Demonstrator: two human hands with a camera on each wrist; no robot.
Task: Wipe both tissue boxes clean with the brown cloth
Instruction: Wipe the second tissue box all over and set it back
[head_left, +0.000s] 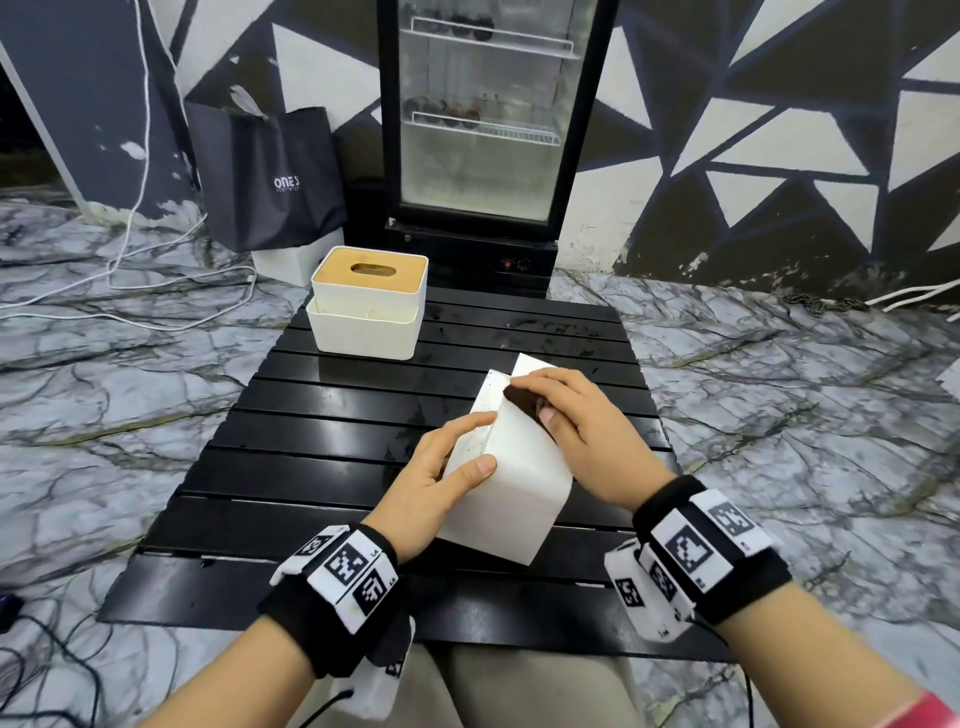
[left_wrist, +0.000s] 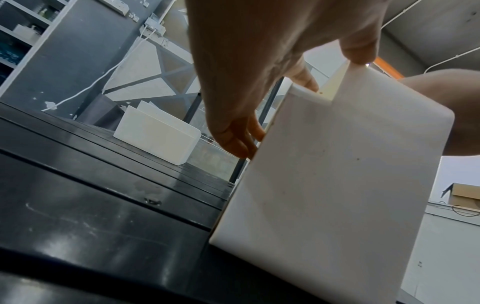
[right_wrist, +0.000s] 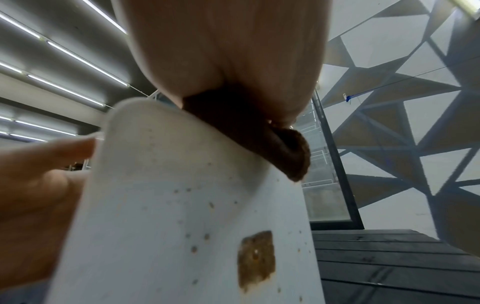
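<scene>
A white tissue box (head_left: 511, 486) stands tipped on end near the front of the black slatted table (head_left: 322, 415). My left hand (head_left: 441, 467) grips its left side, thumb on the near face (left_wrist: 337, 164) and fingers (left_wrist: 233, 139) along the left face. My right hand (head_left: 576, 415) presses the brown cloth (head_left: 522, 400) against the box's upper right face. In the right wrist view the cloth (right_wrist: 259, 135) is bunched under my palm, and that face (right_wrist: 182, 205) carries brown specks and a rusty square stain (right_wrist: 257, 259). A second white box with a wooden lid (head_left: 369, 304) sits at the table's far left.
A black glass-door fridge (head_left: 483, 130) stands just behind the table. A black shopping bag (head_left: 265, 171) leans against the wall at the left, with white cables (head_left: 156, 291) on the marble floor. Bare slats lie left of the held box.
</scene>
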